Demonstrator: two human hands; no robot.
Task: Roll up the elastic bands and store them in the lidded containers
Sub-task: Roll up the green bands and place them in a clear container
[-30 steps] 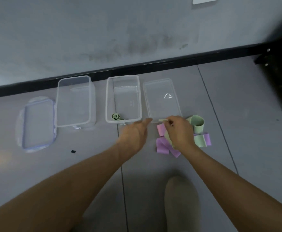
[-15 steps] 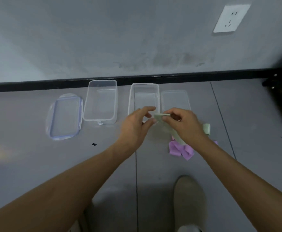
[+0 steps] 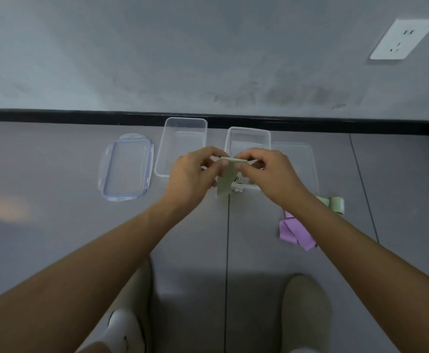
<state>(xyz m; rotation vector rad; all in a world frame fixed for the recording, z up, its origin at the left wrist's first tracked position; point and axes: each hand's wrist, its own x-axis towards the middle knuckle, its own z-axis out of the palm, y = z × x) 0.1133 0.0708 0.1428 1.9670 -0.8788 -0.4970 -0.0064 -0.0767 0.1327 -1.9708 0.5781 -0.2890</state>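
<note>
Head view: the left hand point(image 3: 193, 174) and right hand point(image 3: 272, 174) each pinch the top edge of a green band point(image 3: 225, 183), which hangs limp between them in front of the right-hand clear box point(image 3: 249, 130). Half a second ago the left fingers were only reaching it; now they have closed on it and the hands sit closer together. More bands, purple point(image 3: 295, 231) and green point(image 3: 337, 203), lie on the floor point(image 3: 55, 238) behind the right forearm.
</note>
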